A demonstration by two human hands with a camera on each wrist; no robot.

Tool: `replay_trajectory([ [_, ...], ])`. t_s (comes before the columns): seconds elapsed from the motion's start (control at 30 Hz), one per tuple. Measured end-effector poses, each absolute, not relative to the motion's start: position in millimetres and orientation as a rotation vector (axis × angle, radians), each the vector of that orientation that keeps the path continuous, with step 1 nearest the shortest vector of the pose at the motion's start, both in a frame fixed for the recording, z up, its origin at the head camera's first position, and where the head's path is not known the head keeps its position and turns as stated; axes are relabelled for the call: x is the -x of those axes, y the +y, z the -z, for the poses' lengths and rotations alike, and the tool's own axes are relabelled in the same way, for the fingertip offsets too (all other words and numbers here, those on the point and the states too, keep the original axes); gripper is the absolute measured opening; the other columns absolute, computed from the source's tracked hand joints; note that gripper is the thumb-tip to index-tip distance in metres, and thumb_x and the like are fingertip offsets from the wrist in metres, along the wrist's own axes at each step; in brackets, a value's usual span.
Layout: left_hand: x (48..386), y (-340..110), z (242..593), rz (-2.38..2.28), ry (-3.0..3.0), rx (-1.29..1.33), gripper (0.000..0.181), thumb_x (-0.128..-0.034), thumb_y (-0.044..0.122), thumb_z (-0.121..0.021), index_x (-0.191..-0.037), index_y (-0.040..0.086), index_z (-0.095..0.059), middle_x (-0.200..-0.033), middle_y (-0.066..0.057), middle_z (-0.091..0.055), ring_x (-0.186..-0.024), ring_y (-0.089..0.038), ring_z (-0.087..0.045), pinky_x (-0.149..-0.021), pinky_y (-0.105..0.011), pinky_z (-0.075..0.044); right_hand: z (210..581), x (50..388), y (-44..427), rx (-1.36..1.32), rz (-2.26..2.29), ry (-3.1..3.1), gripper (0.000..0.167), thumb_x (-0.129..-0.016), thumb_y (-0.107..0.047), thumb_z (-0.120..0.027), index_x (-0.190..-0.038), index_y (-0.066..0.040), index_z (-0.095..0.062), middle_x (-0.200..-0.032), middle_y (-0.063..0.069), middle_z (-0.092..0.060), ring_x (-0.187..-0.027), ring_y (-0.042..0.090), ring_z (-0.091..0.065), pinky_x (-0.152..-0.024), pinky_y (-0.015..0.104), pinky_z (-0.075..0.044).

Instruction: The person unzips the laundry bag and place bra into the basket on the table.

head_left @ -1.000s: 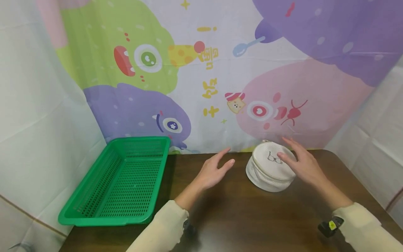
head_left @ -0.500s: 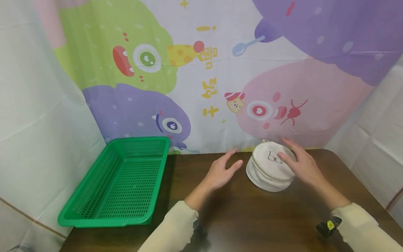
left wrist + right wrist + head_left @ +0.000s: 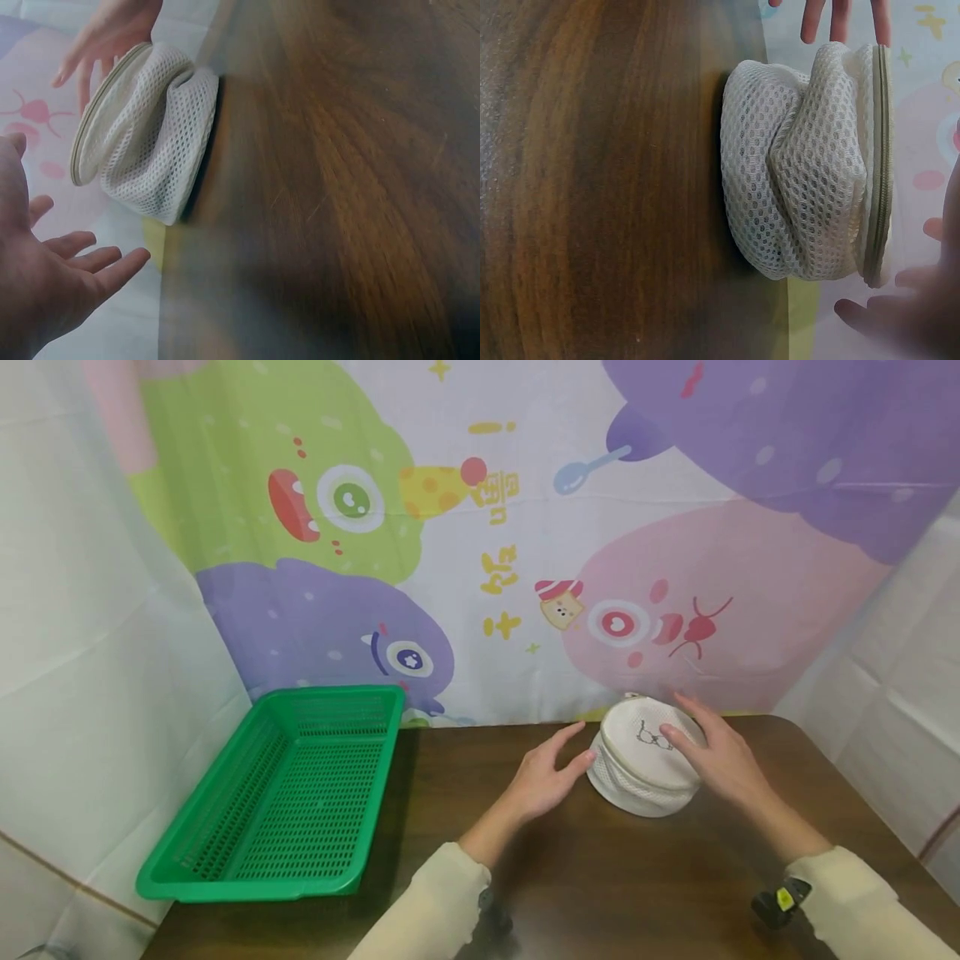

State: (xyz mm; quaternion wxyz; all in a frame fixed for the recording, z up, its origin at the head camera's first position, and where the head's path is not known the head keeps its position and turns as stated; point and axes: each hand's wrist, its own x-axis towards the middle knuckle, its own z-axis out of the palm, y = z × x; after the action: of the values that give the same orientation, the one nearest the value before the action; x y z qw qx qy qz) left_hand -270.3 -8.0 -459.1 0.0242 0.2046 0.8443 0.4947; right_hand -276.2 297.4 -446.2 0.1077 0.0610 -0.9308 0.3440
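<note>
A round white mesh laundry bag (image 3: pixel 647 760) sits on the brown table, its flat top printed with a small dark line drawing. A zipper (image 3: pixel 883 165) runs round the top edge, and the mesh sides (image 3: pixel 154 139) are folded and slightly slumped. My left hand (image 3: pixel 546 781) is at the bag's left side, fingers spread and nearly straight; whether it touches the mesh I cannot tell. On the other side my right hand (image 3: pixel 722 756) has its fingers extended, its thumb over the top's right part. Neither hand grips the bag.
A green perforated plastic basket (image 3: pixel 360 852) stands on the left of the wooden table (image 3: pixel 600 893). Behind the table hangs a cloth (image 3: pixel 480 668) printed with cartoon figures. White sheeting (image 3: pixel 892 693) closes off the sides.
My left hand has moved right, from the table's middle up to the bag's left side. The right hand has stayed nearly still, and the bag has not visibly moved.
</note>
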Motion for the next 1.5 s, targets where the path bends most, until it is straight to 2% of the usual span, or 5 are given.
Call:
replay_trajectory([
  [0.3,274,-1,460,-1.619,2.575,-0.582,0.061,-0.1129,0.047,-0.062,-0.169,0.025,-0.052,-0.173,-0.013,-0.056,-0.154,-0.045,-0.061,-0.123,-0.064,-0.053,450,275,297,-0.154,-1.009,-2.73,0.078,-0.114,-0.057,-0.057,-0.175,-0.012,-0.04,-0.181,0.027,-0.037,-0.166,0.059,-0.035,-0.127,0.083,-0.03],
  [0.63,273,11,460,-1.736,2.507,-0.553,0.062,-0.1125,0.039,-0.066,-0.169,0.016,-0.051,-0.169,-0.025,-0.057,-0.153,-0.049,-0.061,-0.126,-0.063,-0.052,451,274,294,-0.119,-1.003,-2.742,0.078,-0.114,-0.06,-0.055,-0.175,-0.013,-0.04,-0.18,0.027,-0.04,-0.164,0.059,-0.037,-0.126,0.082,-0.032],
  [0.97,273,16,461,-1.685,2.479,-0.604,0.059,-0.1142,0.041,-0.062,-0.17,0.027,-0.051,-0.177,-0.012,-0.052,-0.159,-0.046,-0.055,-0.13,-0.06,-0.049,452,275,293,-0.095,-0.997,-2.77,0.079,-0.115,-0.058,-0.055,-0.175,-0.011,-0.038,-0.18,0.029,-0.038,-0.165,0.059,-0.036,-0.127,0.081,-0.032],
  [1.23,269,19,460,-1.636,2.48,-0.617,0.054,-0.1159,0.042,-0.059,-0.168,0.028,-0.053,-0.173,-0.012,-0.056,-0.159,-0.037,-0.058,-0.131,-0.053,-0.049,456,276,292,-0.06,-0.989,-2.813,0.083,-0.113,-0.058,-0.057,-0.175,-0.007,-0.037,-0.178,0.031,-0.039,-0.163,0.06,-0.038,-0.127,0.081,-0.034],
  [1.5,285,22,483,-1.646,2.503,-0.699,0.052,-0.117,0.047,-0.055,-0.165,0.027,-0.059,-0.161,-0.013,-0.069,-0.142,-0.029,-0.073,-0.121,-0.044,-0.058,461,275,295,-0.13,-0.95,-2.77,0.069,-0.109,-0.033,-0.067,-0.167,-0.003,-0.048,-0.17,0.035,-0.049,-0.156,0.061,-0.047,-0.121,0.079,-0.042],
])
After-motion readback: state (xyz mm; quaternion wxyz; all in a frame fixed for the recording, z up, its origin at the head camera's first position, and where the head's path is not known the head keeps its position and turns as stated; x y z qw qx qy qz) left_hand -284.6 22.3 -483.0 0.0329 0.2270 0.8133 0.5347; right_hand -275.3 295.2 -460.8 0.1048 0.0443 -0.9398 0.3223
